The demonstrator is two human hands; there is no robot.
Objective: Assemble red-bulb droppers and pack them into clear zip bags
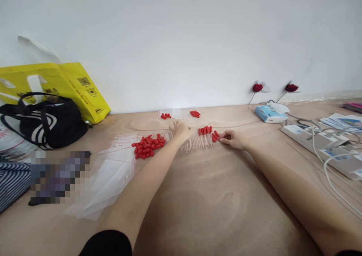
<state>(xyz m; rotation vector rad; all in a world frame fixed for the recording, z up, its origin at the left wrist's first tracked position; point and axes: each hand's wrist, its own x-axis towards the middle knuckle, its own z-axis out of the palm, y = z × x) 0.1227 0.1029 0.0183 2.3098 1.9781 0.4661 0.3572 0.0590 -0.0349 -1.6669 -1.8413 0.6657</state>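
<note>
Slim clear tubes (189, 143), which look like glass droppers, lie side by side in a row on the table. Red rubber bulbs (205, 130) cap several of them at the right end. Over the row's left part reaches my left hand (180, 129), back upward, fingers apart and tips partly hidden. My right hand (233, 140) is at the row's right end, thumb and fingers curled together beside a few red bulbs (215, 136); whatever is between them is too small to make out. A pile of loose red bulbs (147, 146) lies left of my left forearm.
Clear zip bags (113, 169) are spread at the left. Filled bags with red bulbs (177, 113) lie by the wall. A black bag (48, 120) and yellow bag (85, 94) stand far left. Tissues (270, 114) and a power strip (322, 146) with cables sit right.
</note>
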